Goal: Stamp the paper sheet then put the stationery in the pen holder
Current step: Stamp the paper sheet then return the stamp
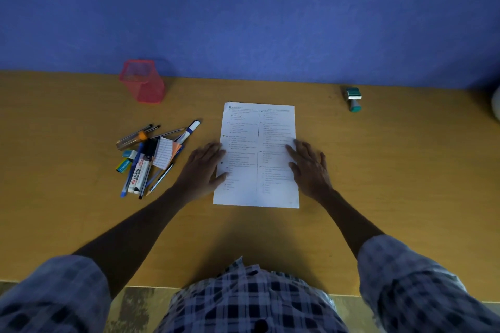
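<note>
Flat and open, left hand (206, 167) and right hand (308, 167) press the paper sheet (255, 149).

Both arms reach forward from lower corners of frame toward centre, forearms bare, checked sleeves rolled near elbows. Left hand (204, 167) at centre left, palm down, fingers straight and slightly spread, pointing up-right. Right hand (309, 166) at centre right, palm down, fingers straight, spread, pointing up-left. Hands apart.

Matt wood-look table (378, 170), thin printed paper sheet (257, 197), pink wire-mesh pen holder (143, 84), checked cloth sleeve (405, 278)
</note>
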`<state>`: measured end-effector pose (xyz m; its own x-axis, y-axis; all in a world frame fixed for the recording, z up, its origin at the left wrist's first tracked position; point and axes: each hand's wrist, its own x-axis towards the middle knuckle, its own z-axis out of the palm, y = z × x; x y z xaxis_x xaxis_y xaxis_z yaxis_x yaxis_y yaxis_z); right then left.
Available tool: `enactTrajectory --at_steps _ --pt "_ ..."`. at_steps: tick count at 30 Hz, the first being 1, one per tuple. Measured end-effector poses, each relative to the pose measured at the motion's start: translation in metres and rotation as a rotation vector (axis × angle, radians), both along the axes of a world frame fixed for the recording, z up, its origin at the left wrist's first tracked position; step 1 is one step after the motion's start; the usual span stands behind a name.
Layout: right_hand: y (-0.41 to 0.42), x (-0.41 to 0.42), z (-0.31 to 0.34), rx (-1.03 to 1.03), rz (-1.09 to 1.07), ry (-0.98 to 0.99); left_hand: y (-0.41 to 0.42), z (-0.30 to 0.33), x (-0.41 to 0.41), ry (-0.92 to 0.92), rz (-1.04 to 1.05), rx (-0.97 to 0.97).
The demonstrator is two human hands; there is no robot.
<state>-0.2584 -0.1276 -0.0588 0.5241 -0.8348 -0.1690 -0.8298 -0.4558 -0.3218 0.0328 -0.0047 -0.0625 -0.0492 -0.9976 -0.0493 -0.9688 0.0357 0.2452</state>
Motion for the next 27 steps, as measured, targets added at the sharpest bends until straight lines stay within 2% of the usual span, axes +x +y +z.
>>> enactTrajectory --at_steps 10,27 --pt "-0.019 -0.007 -0.006 0.017 0.067 0.03 0.001 -0.006 -0.011 -0.051 0.025 -0.015" --pt "-0.011 -0.013 -0.013 -0.015 0.064 -0.057 0.007 -0.005 -0.012 0.003 0.028 0.004"
